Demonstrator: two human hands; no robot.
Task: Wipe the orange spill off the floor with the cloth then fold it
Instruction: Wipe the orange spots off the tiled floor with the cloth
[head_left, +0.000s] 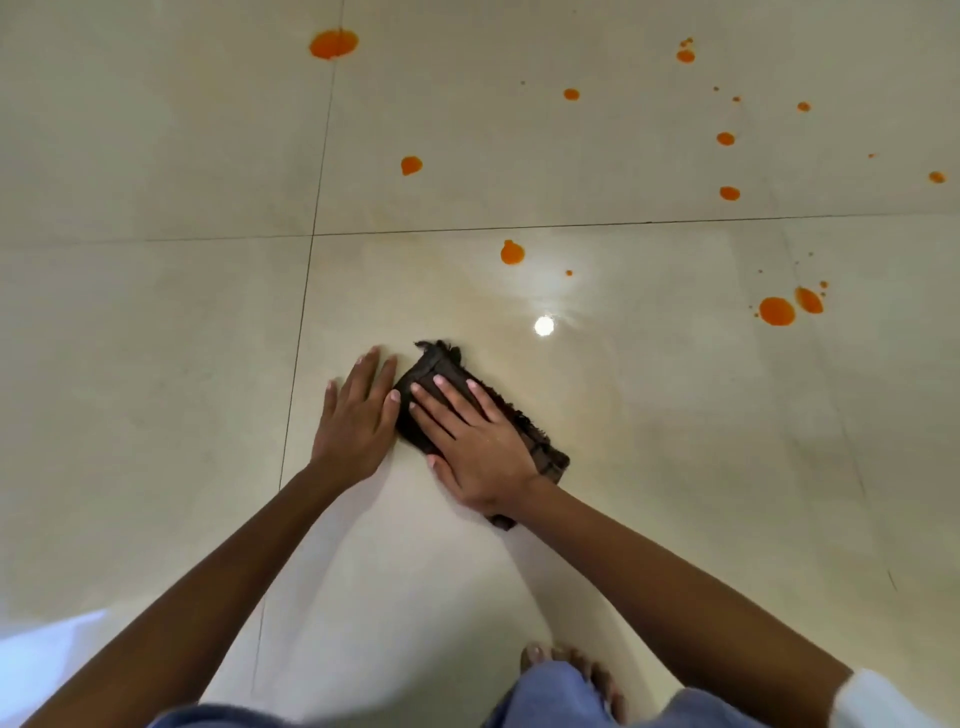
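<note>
A dark brown cloth (441, 371) lies folded into a narrow strip on the cream tiled floor (156, 364). My right hand (475, 444) lies flat on top of the cloth, fingers spread, pressing it down. My left hand (356, 415) rests flat on the floor just left of the cloth, its thumb touching the cloth's edge. Several orange spill drops dot the floor beyond the cloth: a large one (334, 43) at the far left, one (512, 253) closest to the cloth, and a pair (777, 310) at the right.
Dark grout lines (306, 270) cross the tiles. A bright light reflection (544, 326) sits just beyond the cloth. My bare foot (576, 670) and blue trouser legs (550, 696) are at the bottom edge.
</note>
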